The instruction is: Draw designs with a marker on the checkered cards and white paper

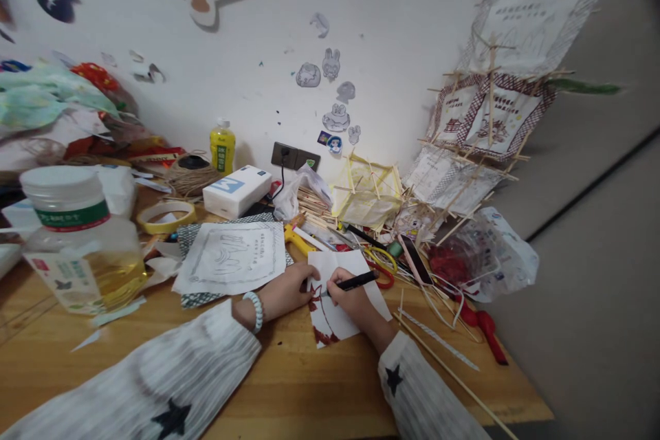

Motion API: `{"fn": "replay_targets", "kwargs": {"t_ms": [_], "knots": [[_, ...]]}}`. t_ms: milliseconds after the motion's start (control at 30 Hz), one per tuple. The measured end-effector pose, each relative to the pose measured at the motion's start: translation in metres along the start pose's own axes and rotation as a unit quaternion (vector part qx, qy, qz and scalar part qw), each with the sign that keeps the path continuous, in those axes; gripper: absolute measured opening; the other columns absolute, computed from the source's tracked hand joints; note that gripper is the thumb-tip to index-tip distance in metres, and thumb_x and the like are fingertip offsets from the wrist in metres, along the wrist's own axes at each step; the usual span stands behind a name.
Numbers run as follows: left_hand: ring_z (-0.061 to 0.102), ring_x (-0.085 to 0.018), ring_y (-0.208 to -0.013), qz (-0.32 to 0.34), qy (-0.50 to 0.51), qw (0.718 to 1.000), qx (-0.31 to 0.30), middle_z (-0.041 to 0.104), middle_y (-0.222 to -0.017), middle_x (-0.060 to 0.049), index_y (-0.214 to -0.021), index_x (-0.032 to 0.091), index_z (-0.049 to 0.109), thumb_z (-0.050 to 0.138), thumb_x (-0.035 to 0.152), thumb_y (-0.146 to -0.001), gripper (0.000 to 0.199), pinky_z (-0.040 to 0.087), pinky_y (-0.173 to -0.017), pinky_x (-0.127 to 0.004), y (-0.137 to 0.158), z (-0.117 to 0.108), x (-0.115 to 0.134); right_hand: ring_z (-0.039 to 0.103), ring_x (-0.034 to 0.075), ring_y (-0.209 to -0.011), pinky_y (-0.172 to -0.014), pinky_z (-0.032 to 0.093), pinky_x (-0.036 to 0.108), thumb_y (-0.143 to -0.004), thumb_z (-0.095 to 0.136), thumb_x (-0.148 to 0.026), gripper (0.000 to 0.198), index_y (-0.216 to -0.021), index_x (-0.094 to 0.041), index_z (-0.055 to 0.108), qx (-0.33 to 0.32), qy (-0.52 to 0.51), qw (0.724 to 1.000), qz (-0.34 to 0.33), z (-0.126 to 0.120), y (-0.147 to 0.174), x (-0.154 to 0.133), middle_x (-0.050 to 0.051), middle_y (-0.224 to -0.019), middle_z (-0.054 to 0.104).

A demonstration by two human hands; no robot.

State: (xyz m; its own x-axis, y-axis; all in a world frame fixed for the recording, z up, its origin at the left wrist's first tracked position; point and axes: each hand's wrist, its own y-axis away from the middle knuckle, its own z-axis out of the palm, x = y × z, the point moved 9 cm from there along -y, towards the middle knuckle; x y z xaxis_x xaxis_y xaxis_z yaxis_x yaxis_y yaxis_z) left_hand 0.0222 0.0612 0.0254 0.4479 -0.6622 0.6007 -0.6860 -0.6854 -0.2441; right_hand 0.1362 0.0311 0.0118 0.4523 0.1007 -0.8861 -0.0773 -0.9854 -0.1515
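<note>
My right hand (350, 295) is closed around a black marker pen (358, 280), its tip end down at a white sheet of paper (344, 262). Dark red leaf-like shapes and a thin branch line (324, 316) run along the left and lower part of the sheet. At the sheet's left edge, my left hand (289, 292) presses with bent fingers, holding the paper against the wooden table. A beaded bracelet circles the left wrist. Just left of that hand lies another paper (232, 258) with a grey drawing and a patterned border, on top of a dark patterned sheet.
Scissors (382, 262), a phone (415, 260), sticks (454, 381) and a plastic bag (495, 254) crowd the right side. Stick-and-paper lanterns (366, 189) stand by the wall. A large jar (85, 247), tape roll (166, 216), tissue pack (237, 191) and yellow bottle (223, 148) are left.
</note>
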Motion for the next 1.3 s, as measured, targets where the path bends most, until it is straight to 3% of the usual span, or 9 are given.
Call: {"fn": "replay_targets", "kwargs": {"t_ms": [600,800,1000,1133,1300], "knots": [[0.060,-0.019,-0.086,0.007,0.000,1.000,0.003,0.065,-0.095,-0.005,-0.094,0.018,0.063,0.057,0.012,-0.069,0.026,0.047,-0.077,-0.027,0.000,0.000,0.000,0.038,0.009,-0.043,-0.044,0.030,0.021,-0.070,0.049,-0.026,0.015,-0.058,-0.021,0.042,0.009,-0.005,1.000,0.016,-0.003,0.002,-0.003,-0.008,-0.044,0.040],[0.062,-0.019,-0.087,0.002,0.005,1.000,-0.006,0.069,-0.091,-0.005,-0.093,0.018,0.066,0.051,0.013,-0.074,0.025,0.046,-0.080,-0.027,-0.001,0.000,-0.001,0.045,0.012,-0.057,-0.054,0.036,0.024,-0.070,0.054,-0.030,0.017,-0.058,-0.021,0.046,0.058,-0.023,0.998,-0.029,-0.017,0.004,-0.012,-0.004,-0.055,0.047],[0.063,-0.018,-0.077,-0.009,0.017,1.000,-0.014,0.069,-0.085,-0.003,-0.094,0.018,0.064,0.051,0.013,-0.072,0.026,0.046,-0.071,-0.025,-0.001,0.000,-0.003,0.056,0.016,-0.071,-0.065,0.043,0.027,-0.068,0.065,-0.031,0.015,-0.078,-0.020,0.062,0.012,-0.078,0.996,-0.051,-0.021,0.005,-0.019,0.000,-0.074,0.061],[0.063,-0.019,-0.081,-0.023,0.030,0.999,-0.005,0.068,-0.089,-0.005,-0.108,0.016,0.056,0.050,0.014,-0.074,0.034,0.046,-0.073,-0.027,0.000,-0.003,-0.007,0.054,0.014,-0.060,-0.057,0.042,0.026,-0.070,0.064,-0.036,0.020,-0.081,-0.019,0.066,0.007,-0.136,0.990,-0.038,-0.029,0.007,-0.014,0.001,-0.065,0.061],[0.062,-0.019,-0.078,-0.018,0.040,0.999,-0.009,0.066,-0.083,-0.003,-0.114,0.015,0.051,0.051,0.013,-0.072,0.042,0.046,-0.070,-0.026,0.001,-0.004,0.001,0.041,0.009,-0.043,-0.043,0.029,0.022,-0.075,0.053,-0.043,0.032,-0.061,-0.016,0.062,0.044,-0.090,0.995,0.008,-0.026,0.006,-0.009,-0.003,-0.046,0.048]]}}
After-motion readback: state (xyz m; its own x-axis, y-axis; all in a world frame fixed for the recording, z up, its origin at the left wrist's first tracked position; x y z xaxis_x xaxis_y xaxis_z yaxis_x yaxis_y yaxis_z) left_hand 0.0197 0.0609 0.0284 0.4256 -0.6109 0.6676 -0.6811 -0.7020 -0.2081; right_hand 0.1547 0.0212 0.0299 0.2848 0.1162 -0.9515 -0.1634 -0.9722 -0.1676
